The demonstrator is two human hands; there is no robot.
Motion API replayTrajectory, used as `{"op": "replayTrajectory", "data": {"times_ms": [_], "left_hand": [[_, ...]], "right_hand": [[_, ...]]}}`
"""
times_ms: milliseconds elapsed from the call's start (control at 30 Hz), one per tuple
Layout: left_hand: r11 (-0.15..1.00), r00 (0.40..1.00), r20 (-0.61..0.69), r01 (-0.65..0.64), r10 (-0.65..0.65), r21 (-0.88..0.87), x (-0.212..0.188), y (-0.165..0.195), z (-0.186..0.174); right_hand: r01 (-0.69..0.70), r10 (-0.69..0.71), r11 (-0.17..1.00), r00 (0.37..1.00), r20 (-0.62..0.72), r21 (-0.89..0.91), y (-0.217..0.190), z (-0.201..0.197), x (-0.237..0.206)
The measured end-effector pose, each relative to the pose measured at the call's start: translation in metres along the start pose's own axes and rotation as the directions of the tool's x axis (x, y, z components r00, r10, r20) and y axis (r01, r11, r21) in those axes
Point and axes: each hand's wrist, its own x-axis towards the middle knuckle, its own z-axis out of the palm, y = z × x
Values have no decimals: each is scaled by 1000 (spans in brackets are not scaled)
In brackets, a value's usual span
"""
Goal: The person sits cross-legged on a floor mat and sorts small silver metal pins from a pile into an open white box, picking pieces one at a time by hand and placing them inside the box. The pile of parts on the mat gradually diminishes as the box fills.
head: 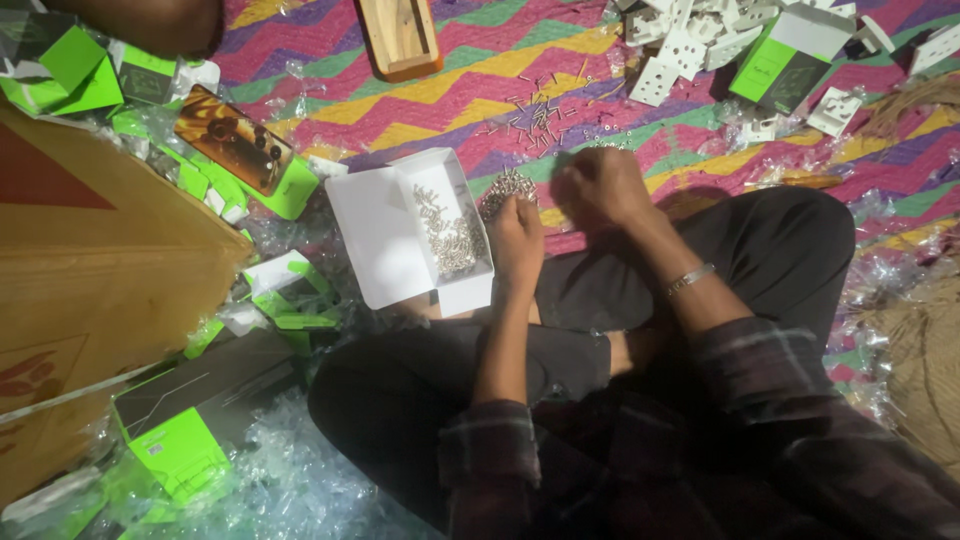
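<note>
I sit cross-legged on a zigzag-patterned mat (480, 70). My left hand (517, 240) is closed and rests against the right side of a small open white box (412, 228) that holds several small metal screws (450, 235). A heap of the same screws (510, 185) lies just above that hand. My right hand (600, 185), with a metal bracelet on its wrist, is closed with the fingers curled down onto the mat beside the heap. What either hand holds is hidden. More screws (535, 115) lie scattered on the mat further out.
White plastic switch plates (690, 40) and a green box (790, 55) lie at the top right. A wooden block (400, 35) sits at the top. Green boxes (180, 440), a phone (232, 138), clear plastic wrappers (300, 480) and a wooden board (90, 290) fill the left.
</note>
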Motion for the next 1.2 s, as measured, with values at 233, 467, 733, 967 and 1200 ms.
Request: {"op": "replayTrajectory", "data": {"times_ms": [233, 467, 733, 967, 1200], "left_hand": [[968, 982, 3, -188, 191, 168, -2, -6, 2], [987, 995, 96, -29, 13, 159, -4, -8, 9], [924, 992, -3, -115, 124, 365, -7, -3, 2], [856, 987, 111, -155, 114, 493, -8, -5, -8], [813, 974, 24, -201, 225, 546, -1, -11, 0]], "right_hand": [[78, -80, 997, 986, 145, 20, -24, -9, -7], [50, -113, 983, 920, 376, 174, -28, -7, -6], [-8, 2, 999, 993, 120, 46, -19, -2, 0], [-122, 119, 993, 978, 171, 8, -25, -8, -2], [-69, 42, 993, 965, 259, 94, -44, -15, -5]]}}
